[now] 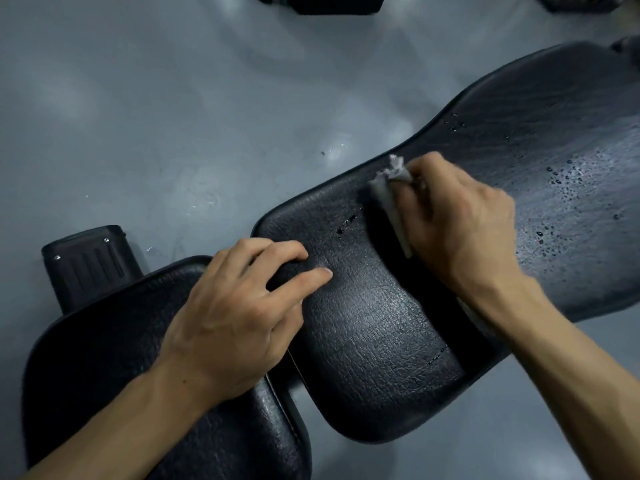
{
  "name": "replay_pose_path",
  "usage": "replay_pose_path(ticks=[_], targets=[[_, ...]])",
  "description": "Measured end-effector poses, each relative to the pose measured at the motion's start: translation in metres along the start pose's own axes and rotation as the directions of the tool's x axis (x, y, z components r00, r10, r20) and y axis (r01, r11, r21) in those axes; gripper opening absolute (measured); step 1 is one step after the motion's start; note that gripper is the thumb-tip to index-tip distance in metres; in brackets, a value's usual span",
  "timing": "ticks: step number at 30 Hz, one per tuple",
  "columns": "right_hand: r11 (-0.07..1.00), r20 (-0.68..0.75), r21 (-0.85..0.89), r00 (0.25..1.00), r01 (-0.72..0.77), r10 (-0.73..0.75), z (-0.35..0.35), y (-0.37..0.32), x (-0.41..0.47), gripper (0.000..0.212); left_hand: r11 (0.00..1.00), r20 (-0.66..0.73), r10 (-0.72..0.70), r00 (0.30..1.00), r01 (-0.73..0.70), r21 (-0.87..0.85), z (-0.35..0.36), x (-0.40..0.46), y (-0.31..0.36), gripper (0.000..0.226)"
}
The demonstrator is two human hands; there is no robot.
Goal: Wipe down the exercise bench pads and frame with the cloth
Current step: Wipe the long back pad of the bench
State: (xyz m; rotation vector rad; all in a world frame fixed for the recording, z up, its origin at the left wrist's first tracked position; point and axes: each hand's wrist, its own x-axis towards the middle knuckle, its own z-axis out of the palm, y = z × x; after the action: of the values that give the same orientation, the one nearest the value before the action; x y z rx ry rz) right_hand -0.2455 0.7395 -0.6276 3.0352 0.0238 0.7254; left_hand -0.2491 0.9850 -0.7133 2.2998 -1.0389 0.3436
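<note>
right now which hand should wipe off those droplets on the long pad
Right. The right hand already grips the cloth beside the droplets on the long pad. The left hand holds nothing, resting at the gap farther away.

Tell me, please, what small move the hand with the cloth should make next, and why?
Probably sweep the cloth in the right hand rightward along the long back pad, where droplets show, while the left hand steadies the middle pad.

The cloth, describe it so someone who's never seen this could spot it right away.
Find the long black bench lying across the grey floor. At the gap between two pads, the right hand grips a small crumpled cloth. It is the only pale grey thing on the black padding.
</note>
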Motion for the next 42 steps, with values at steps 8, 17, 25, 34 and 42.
replay_pose_path(ticks=[8, 17, 25, 34, 42], targets=[[0.962, 0.038, -0.003, 0.962, 0.272, -0.272, 0.027, -0.024, 0.003, 0.037, 1.000, 0.011, -0.001, 1.000, 0.001, 0.016, -0.001, -0.001, 0.000, 0.038], [0.997, 0.060, -0.031, 0.996, 0.072, -0.070, 0.030, 0.003, 0.031, 0.036, 1.000, 0.026, -0.009, 1.000, 0.008, 0.016, -0.001, 0.000, 0.000, 0.038], [0.969, 0.071, -0.238, 0.994, -0.068, 0.087, 0.024, 0.046, 0.058, 0.043, 1.000, 0.036, -0.003, 0.999, 0.003, 0.023, 0.003, -0.002, -0.004, 0.039], [0.956, 0.183, 0.053, 0.938, 0.289, -0.293, 0.043, -0.062, 0.026, 0.024, 0.997, 0.057, -0.027, 0.998, 0.023, 0.072, -0.001, 0.002, -0.001, 0.041], [0.991, 0.325, -0.114, 0.940, -0.075, 0.108, 0.034, -0.008, 0.095, 0.030, 0.995, 0.143, -0.071, 0.987, 0.059, 0.083, -0.004, 0.006, 0.000, 0.046]])
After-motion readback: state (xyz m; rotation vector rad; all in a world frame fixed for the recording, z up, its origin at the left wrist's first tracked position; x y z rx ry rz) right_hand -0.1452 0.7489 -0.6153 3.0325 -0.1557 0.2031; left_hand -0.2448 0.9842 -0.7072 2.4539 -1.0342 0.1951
